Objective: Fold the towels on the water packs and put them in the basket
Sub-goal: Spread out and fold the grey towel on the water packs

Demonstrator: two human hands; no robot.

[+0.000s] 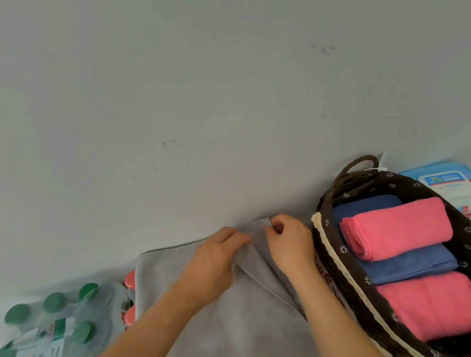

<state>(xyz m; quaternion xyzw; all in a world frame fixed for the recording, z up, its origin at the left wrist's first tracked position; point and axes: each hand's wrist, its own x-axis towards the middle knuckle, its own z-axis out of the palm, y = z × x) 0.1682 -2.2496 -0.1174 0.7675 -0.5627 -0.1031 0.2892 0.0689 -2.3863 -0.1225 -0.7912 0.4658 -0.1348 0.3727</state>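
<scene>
A grey towel (229, 316) lies spread over a water pack with red caps (130, 297). My left hand (215, 260) pinches a raised fold of the towel near its far edge. My right hand (288, 241) pinches the towel's far corner against the wall. To the right stands a dark wicker basket (336, 257) with a cream-trimmed rim. Inside it lie a rolled pink towel (396, 228), a folded pink towel (435, 304) and blue towels (410, 264).
A pack of green-capped water bottles (53, 322) sits at the lower left. A grey wall (208, 89) rises right behind the towel. Behind the basket lies a blue-and-white package (447, 181). The basket's handle (356, 167) sticks up at its far end.
</scene>
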